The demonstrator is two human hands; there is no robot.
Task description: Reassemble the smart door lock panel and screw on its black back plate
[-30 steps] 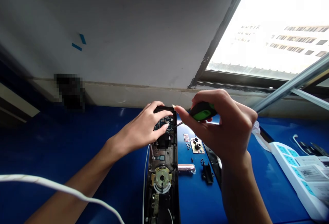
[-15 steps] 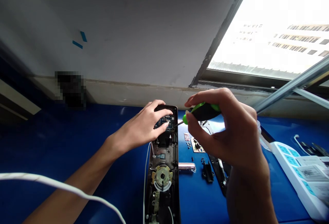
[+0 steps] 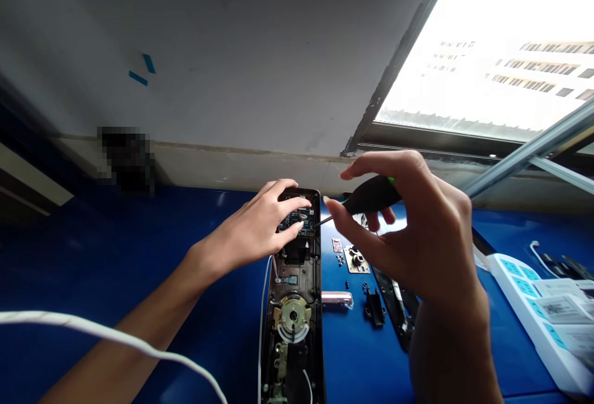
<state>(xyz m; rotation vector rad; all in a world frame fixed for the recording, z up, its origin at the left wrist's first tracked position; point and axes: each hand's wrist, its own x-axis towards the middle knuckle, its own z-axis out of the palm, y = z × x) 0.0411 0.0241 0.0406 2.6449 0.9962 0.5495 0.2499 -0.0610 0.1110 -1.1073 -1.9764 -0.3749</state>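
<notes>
My right hand (image 3: 413, 231) holds a screwdriver (image 3: 374, 195) with a black and green handle between thumb and fingers, the index finger arched above it. Its thin shaft slants down left, the tip at the right edge of a blue circuit board (image 3: 306, 228). That board sits at the far end of a long, dark, open device housing (image 3: 304, 277). My left hand (image 3: 264, 221) lies over the housing's left edge, fingers spread, with thumb and index tips at the board. Nearer me in the housing is a round metal speaker-like part (image 3: 293, 317).
Right of the housing lie small screws (image 3: 340, 260), a small board with dark round parts (image 3: 357, 259), a pink wrapped cylinder (image 3: 337, 300) and a black bracket (image 3: 374, 307). A white power strip (image 3: 529, 305) stands farther right. A white cable (image 3: 116, 333) crosses the front left.
My right hand's fingers have shifted on the screwdriver handle, which has turned so less green shows. The index finger has lifted. My left hand stays in place.
</notes>
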